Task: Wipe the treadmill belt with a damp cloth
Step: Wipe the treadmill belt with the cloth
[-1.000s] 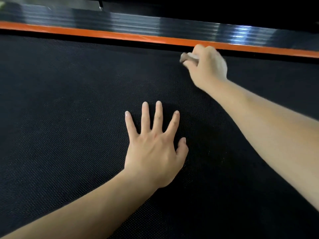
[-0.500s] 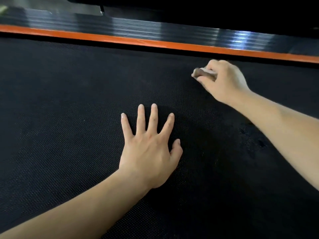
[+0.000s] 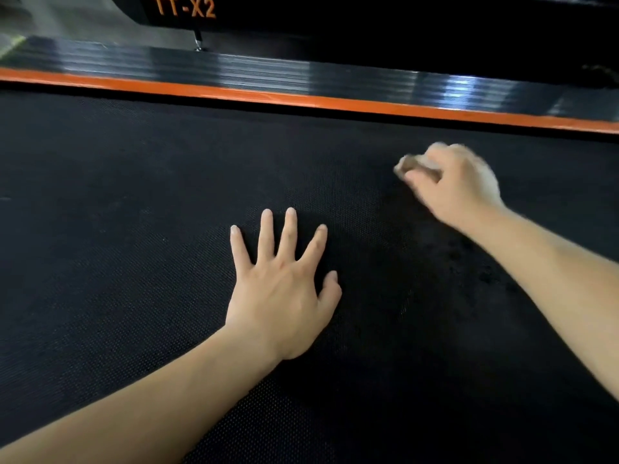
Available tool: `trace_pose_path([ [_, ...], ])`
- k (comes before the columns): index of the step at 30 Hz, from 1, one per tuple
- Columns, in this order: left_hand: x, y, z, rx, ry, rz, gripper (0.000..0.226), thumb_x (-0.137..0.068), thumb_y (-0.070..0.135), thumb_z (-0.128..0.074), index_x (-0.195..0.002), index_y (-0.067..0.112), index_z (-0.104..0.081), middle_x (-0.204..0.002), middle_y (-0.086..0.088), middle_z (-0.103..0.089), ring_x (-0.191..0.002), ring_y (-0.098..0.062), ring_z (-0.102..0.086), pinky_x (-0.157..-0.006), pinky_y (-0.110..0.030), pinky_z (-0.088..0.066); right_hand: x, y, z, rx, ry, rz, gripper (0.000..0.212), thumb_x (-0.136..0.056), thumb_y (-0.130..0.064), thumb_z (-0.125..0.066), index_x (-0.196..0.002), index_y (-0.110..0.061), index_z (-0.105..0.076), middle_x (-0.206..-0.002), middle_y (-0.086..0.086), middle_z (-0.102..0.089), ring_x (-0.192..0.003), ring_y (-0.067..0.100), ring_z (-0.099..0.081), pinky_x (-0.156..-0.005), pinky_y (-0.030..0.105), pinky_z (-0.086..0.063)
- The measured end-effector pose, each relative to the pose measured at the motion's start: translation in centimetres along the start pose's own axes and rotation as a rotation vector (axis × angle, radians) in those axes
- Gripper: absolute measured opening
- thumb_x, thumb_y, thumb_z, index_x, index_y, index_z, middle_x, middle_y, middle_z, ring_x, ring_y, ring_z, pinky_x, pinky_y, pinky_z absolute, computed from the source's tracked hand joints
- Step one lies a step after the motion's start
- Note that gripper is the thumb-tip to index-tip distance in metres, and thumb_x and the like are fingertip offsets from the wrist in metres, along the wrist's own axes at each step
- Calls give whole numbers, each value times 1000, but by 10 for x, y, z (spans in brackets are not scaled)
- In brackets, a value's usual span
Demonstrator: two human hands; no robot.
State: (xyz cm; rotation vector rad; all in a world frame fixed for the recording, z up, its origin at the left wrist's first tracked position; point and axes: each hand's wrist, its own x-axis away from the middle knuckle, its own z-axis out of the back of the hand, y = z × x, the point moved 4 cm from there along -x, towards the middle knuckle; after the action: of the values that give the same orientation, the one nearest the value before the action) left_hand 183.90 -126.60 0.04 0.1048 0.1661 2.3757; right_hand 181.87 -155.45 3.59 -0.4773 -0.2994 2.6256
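Note:
The black textured treadmill belt fills most of the view. My left hand lies flat on it near the middle, fingers spread, holding nothing. My right hand is further away and to the right, blurred by motion, its fingers closed on a small wadded brownish cloth pressed against the belt. Only the cloth's left end pokes out past my fingers. Darker damp patches show on the belt beside my right forearm.
An orange strip borders the belt's far edge, with a glossy black ribbed side rail behind it. Beyond that is a dark housing marked "TT-X2". A grey floor shows at the top left.
My right hand has dragged the cloth away from the orange edge toward me and to the right. My left hand has stayed flat on the belt.

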Motion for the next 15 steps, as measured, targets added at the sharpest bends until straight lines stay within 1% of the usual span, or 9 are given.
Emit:
trace_pose_path([
  [2, 0, -1, -1, -11, -5, 4, 73, -94, 64, -9, -161, 36, -8, -171, -9, 3, -155, -36, 15, -120, -67, 7, -17, 18, 7, 8, 64, -180, 26, -94, -44, -61, -93, -19, -56, -95, 8, -61, -91, 34, -61, -69, 35, -42],
  [3, 0, -1, 0, -13, -6, 6, 73, -94, 64, -8, -161, 36, -8, -171, -9, 3, -155, -36, 15, -120, -67, 6, -14, 15, 6, 18, 83, -194, 26, -95, -44, -61, -96, -18, -57, -98, 8, -60, -93, 34, -61, -70, 35, -42],
  [5, 0, -1, -1, -15, -5, 7, 73, -93, 64, -8, -161, 36, -9, -171, -8, 2, -156, -36, 13, -120, -67, 5, 13, -9, 1, -21, 64, -116, 25, -95, -40, -63, -96, -16, -58, -96, 4, -56, -91, 31, -59, -71, 35, -42],
  [8, -1, -1, -1, -16, -9, 13, 73, -93, 64, -7, -161, 37, -8, -171, -7, 3, -155, -36, 14, -120, -67, 5, 72, -41, 0, -125, -68, 112, 25, -93, -38, -67, -84, -18, -54, -91, -1, -57, -81, 20, -57, -65, 34, -48],
  [9, -1, -1, -1, -11, -8, 14, 73, -92, 64, -8, -160, 37, -8, -171, -7, 3, -155, -36, 14, -120, -67, 6, 81, -40, 2, -130, -92, 153, 26, -93, -40, -66, -82, -19, -53, -91, -2, -58, -79, 19, -57, -63, 34, -49],
  [10, -1, -1, -1, -6, -7, 16, 73, -93, 64, -8, -160, 37, -8, -171, -7, 3, -156, -36, 14, -120, -67, 6, 80, -33, 5, -124, -88, 149, 28, -93, -42, -65, -80, -20, -52, -91, -2, -59, -79, 18, -57, -64, 34, -49],
  [12, -1, -1, -1, -7, -4, 17, 73, -93, 65, -8, -161, 37, -9, -171, -7, 2, -156, -35, 13, -120, -67, 5, 60, -11, 10, -74, -15, 40, 33, -93, -48, -60, -78, -21, -50, -88, 0, -58, -80, 23, -58, -65, 34, -47],
  [14, -1, -2, -2, -10, -4, 16, 73, -93, 65, -8, -161, 37, -9, -171, -7, 1, -156, -35, 12, -120, -67, 5, 42, 9, 16, -48, 48, -122, 33, -95, -48, -58, -82, -19, -48, -88, 4, -57, -83, 29, -59, -64, 35, -44],
  [15, 0, -2, -2, -11, -3, 16, 73, -93, 65, -8, -161, 37, -9, -171, -7, 1, -156, -35, 11, -120, -67, 5, 41, 10, 17, -37, 70, -156, 33, -97, -47, -57, -84, -19, -49, -89, 5, -56, -83, 30, -59, -64, 34, -42],
])
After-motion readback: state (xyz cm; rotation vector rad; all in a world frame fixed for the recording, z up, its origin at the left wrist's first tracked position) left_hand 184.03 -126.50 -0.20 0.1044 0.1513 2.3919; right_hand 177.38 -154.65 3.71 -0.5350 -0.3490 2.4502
